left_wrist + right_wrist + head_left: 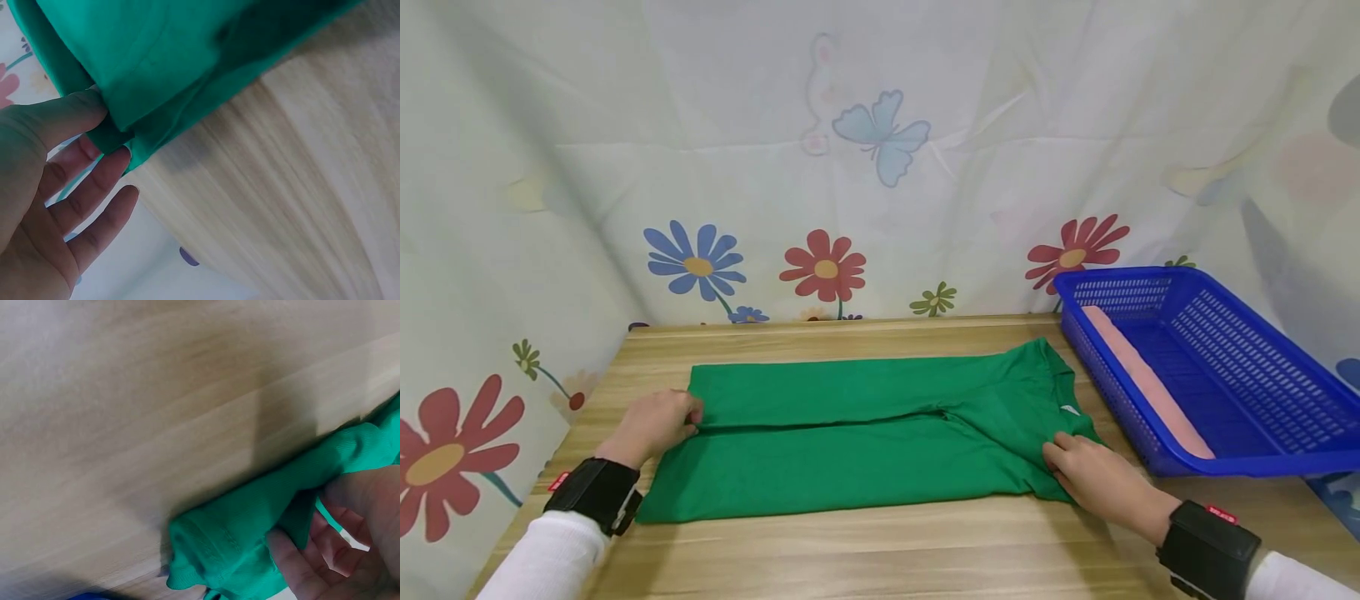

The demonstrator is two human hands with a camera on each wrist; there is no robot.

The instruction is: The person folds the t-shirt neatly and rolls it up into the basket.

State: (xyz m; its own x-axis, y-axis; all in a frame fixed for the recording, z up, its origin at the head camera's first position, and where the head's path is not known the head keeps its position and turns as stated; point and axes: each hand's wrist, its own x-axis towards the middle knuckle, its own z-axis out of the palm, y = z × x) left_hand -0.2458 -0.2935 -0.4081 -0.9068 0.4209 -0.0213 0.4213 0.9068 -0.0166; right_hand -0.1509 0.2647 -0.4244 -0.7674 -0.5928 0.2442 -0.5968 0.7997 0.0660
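A green T-shirt (842, 425) lies flat on the wooden table, its long sides folded inward so that they meet along a seam in the middle. Its collar end, with a small white label, points right. My left hand (658, 421) pinches the shirt's left edge near that middle line; the left wrist view shows thumb and fingertips on the layered cloth (156, 69). At the lower right, my right hand (1097, 475) pinches the shirt near the shoulder. In the right wrist view the thumb and fingers hold a fold of cloth (231, 531) beside a stitched edge.
A blue plastic basket (1232, 462) stands at the table's right side, close to the collar end. Inside it, along the left wall, lies a folded pink cloth (1150, 383). Behind the wooden table (850, 550) hangs a flower-printed curtain (737, 183).
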